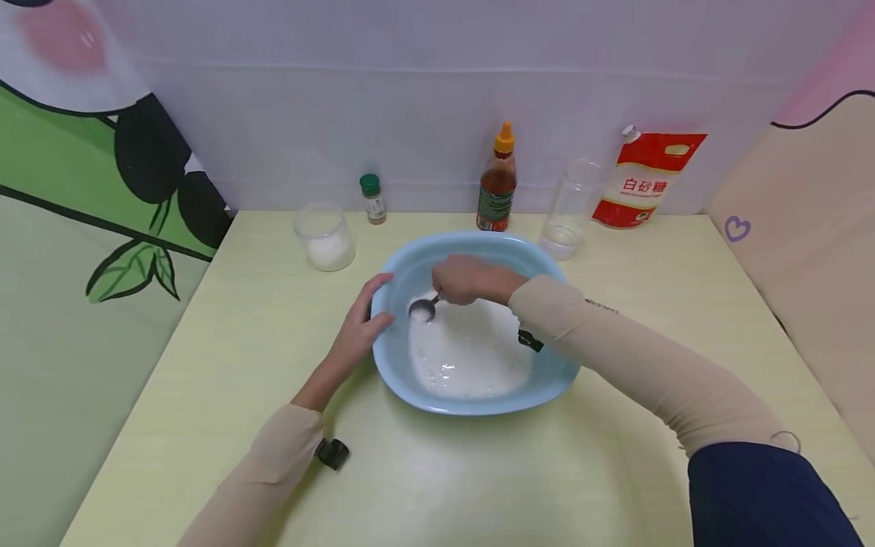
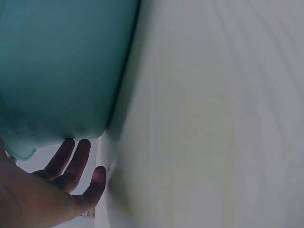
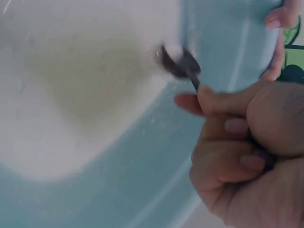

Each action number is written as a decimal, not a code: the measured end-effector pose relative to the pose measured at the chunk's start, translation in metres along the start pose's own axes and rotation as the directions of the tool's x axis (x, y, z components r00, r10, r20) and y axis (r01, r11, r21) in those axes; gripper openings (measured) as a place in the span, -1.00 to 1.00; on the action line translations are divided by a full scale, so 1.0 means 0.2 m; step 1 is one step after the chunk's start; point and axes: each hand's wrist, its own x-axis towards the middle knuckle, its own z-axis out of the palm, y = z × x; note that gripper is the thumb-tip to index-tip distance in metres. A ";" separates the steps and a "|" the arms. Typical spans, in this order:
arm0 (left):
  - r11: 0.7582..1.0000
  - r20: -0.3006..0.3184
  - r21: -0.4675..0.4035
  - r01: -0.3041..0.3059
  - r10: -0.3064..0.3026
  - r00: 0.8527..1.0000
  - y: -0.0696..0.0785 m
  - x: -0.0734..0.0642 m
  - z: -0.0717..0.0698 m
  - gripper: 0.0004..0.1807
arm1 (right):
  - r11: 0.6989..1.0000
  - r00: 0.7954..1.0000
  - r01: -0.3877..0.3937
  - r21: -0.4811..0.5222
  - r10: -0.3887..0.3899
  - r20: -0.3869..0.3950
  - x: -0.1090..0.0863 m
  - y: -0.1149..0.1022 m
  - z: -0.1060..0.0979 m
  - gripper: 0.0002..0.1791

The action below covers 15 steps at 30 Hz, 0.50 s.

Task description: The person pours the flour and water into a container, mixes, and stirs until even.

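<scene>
A light blue plastic basin [image 1: 478, 407] holds a pool of cloudy white liquid [image 1: 472, 349]. My right hand [image 1: 472, 279] reaches over the basin and grips the handle of a dark metal spoon [image 3: 187, 64]. In the head view the spoon's bowl lies at the left edge of the liquid, with some white stuff in it. My left hand [image 1: 362, 323] holds the basin's left side, thumb and forefinger over the rim. From the left wrist view, the other fingers [image 2: 78, 166] of that hand are spread below the rim, some touching the outer wall.
Behind the basin stand a clear cup of white grains [image 1: 330, 247], a small green-capped jar [image 1: 373, 201], a sauce bottle [image 1: 497, 190], a tall clear glass [image 1: 570, 209] and a red-and-white sugar pouch [image 1: 645, 182]. All stand on the pale table [image 1: 478, 486], before a cloth backdrop.
</scene>
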 end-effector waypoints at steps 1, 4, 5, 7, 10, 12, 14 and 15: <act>1.000 0.001 0.002 -0.001 0.001 1.000 0.00 0.00 0.00 -0.28 | 0.999 0.998 -0.040 -0.017 0.039 -0.046 0.00 0.01 0.00 -0.85; 1.000 0.007 0.008 0.005 -0.005 1.000 0.00 0.00 0.00 -0.29 | 0.988 0.981 -0.149 -0.043 0.142 -0.135 -0.02 0.04 -0.01 -0.92; 1.000 0.008 0.009 0.005 -0.005 1.000 0.00 0.00 -0.01 -0.29 | 0.986 0.977 -0.160 -0.052 0.151 -0.151 -0.03 0.04 -0.01 -0.93; 1.000 0.014 0.004 0.006 -0.006 1.000 0.00 0.01 0.00 -0.28 | 0.978 0.970 -0.179 -0.103 0.158 -0.186 -0.05 0.04 -0.01 -0.92; 1.000 0.013 0.002 0.002 -0.002 1.000 -0.02 0.01 0.00 -0.29 | 0.932 0.969 -0.217 -0.289 0.170 -0.181 -0.09 0.04 -0.02 -0.81; 1.000 0.015 0.001 0.004 -0.004 1.000 -0.02 0.01 0.00 -0.29 | 0.881 0.970 -0.238 -0.410 0.195 -0.145 -0.13 0.04 -0.03 -0.76; 1.000 0.020 0.000 0.005 -0.005 1.000 -0.03 0.02 0.00 -0.29 | 0.885 0.957 -0.288 -0.365 0.279 -0.079 -0.18 0.04 -0.03 -0.75; 1.000 0.022 -0.001 0.008 -0.008 1.000 -0.03 0.02 0.00 -0.29 | 0.899 0.949 -0.308 -0.311 0.312 -0.039 -0.19 0.05 -0.03 -0.76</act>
